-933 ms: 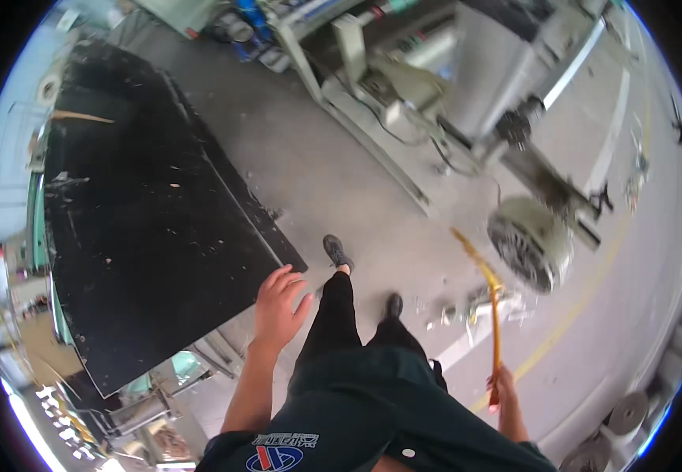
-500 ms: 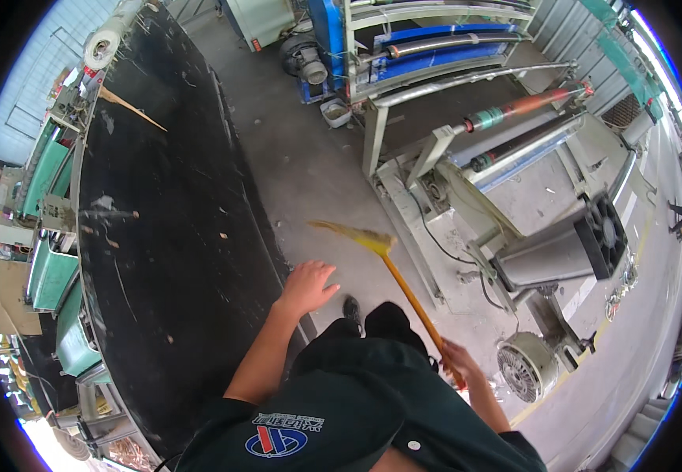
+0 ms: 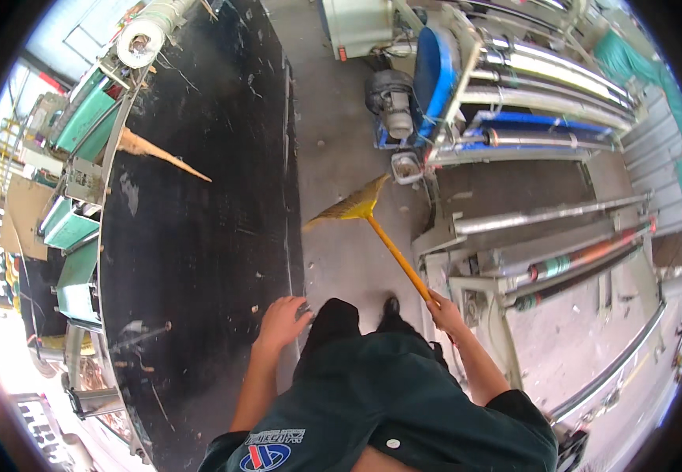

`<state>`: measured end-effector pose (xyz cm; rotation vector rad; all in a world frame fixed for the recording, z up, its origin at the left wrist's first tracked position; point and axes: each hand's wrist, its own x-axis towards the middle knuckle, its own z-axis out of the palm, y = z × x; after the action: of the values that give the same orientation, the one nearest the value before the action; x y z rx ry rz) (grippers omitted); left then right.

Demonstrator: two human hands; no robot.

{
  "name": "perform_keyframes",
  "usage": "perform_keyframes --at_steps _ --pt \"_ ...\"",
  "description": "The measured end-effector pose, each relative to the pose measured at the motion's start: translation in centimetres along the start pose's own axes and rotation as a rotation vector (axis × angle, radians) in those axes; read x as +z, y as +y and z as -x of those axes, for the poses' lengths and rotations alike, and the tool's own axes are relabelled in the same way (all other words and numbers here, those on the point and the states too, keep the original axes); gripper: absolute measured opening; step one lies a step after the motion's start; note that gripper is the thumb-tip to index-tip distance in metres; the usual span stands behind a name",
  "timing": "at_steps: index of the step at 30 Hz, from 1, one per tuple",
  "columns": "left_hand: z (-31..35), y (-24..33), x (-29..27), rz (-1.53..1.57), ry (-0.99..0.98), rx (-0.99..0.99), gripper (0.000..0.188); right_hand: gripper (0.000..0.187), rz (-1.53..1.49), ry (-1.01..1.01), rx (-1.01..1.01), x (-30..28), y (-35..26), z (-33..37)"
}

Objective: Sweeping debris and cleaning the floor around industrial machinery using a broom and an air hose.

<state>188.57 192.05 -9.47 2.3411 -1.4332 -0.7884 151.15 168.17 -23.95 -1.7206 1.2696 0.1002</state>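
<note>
A yellow broom (image 3: 359, 206) with an orange-yellow handle extends ahead of me over the grey floor. My right hand (image 3: 445, 313) is wrapped round the handle, in front of my right side. The fan-shaped head is spread wide, its left tip close to the side of a long black-topped table (image 3: 199, 236). At that table's right edge hovers my left hand (image 3: 283, 321), fingers apart and holding nothing; whether it touches the surface I cannot tell. Part of the handle behind my right hand is hidden.
On the right stands a machine frame with several metal rollers (image 3: 545, 220). A motor blower (image 3: 396, 114) and a small white tub (image 3: 407, 168) sit on the floor ahead. A pointed brown scrap (image 3: 160, 152) lies on the table; green machine parts (image 3: 77, 224) line its left side.
I have moved forward along the aisle, and the frame's rollers now appear nearer. My right hand has carried the broom ahead, its head turned wider. The left hand stays by the table edge.
</note>
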Motion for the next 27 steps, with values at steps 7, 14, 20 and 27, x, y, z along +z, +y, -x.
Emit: perform_keyframes --at_steps 7,14,20,27 --pt "-16.2 -5.5 -5.9 0.051 0.059 -0.141 0.045 0.053 -0.240 -0.182 0.098 -5.9 -17.0 -21.9" --pt "-40.9 -11.3 -19.1 0.014 0.100 0.021 0.041 0.051 -0.267 -0.172 0.091 -6.9 -32.0 -39.1" --pt "-61.5 -11.8 -31.5 -0.007 0.087 0.170 0.038 0.048 -0.111 -0.071 0.056 -11.9 -41.6 -50.4" --pt "-86.0 -12.1 -38.5 -0.153 0.042 0.236 0.038 0.048 -0.231 0.007 0.062 -17.8 -46.9 -69.3"
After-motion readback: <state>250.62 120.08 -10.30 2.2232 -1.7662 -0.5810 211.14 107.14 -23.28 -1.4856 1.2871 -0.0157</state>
